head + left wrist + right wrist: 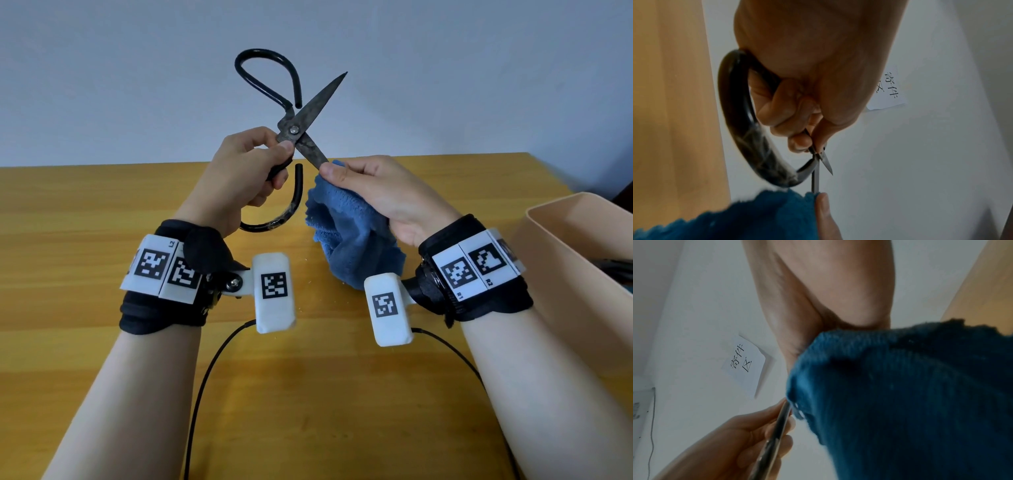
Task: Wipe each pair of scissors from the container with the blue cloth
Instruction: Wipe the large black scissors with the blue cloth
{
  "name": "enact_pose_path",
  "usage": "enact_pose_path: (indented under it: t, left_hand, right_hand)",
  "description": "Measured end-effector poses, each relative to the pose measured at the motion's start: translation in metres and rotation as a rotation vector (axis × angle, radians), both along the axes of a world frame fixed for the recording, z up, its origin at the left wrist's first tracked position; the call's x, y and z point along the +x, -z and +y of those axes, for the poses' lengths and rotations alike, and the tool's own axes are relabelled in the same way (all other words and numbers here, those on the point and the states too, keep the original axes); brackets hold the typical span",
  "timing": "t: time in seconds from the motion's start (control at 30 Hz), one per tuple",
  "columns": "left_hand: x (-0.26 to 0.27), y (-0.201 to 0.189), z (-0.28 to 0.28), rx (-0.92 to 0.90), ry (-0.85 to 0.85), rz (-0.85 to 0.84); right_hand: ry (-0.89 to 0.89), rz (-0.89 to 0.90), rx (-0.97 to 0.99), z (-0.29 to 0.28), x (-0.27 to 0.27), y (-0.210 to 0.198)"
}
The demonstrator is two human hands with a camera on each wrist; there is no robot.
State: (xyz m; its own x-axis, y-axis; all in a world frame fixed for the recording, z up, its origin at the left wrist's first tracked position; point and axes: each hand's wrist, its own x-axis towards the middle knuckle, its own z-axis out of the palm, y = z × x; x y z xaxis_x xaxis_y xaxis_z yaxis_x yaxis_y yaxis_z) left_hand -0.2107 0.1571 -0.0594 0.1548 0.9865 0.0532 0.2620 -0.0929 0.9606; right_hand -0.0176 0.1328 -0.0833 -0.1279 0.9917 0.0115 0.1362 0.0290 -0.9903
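Both hands closed: left hand (239, 171) grips scissors (301, 128), right hand (373, 192) pinches blue cloth (346, 233).

Scissors (297, 127) held above counter (102, 308), left of cloth (349, 233). Cloth touching lower blade tip. Container (561, 246) at right counter edge, something inside, possibly more scissors.

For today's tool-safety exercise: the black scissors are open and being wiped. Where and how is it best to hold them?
Hold the scissors by a black handle loop, coming from below, as the left hand does, thumb beside the pivot. The open blades are sharp-edged and pointed; the rounded loop is safer. The right hand touches the lower blade only through the blue cloth.
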Motion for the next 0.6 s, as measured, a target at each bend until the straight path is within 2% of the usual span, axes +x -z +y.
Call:
enact_pose_path:
  t: [0.13,0.27,0.47,0.6]
  left_hand:
    - [0.001,-0.002,0.0,0.013,-0.014,-0.001]
    - [-0.002,-0.002,-0.001,0.011,-0.018,0.014]
    - [-0.004,-0.003,-0.001,0.049,-0.058,0.085]
    - [-0.007,-0.004,0.0,0.086,-0.116,0.068]
  right_hand:
    - [0.011,-0.023,0.051,0.002,0.0,0.002]
    - [-0.001,-0.018,0.012,0.0,-0.001,0.001]
    - [-0.023,-0.102,-0.021,0.001,0.0,0.004]
    - [-0.036,-0.194,-0.063,0.001,0.011,0.0]
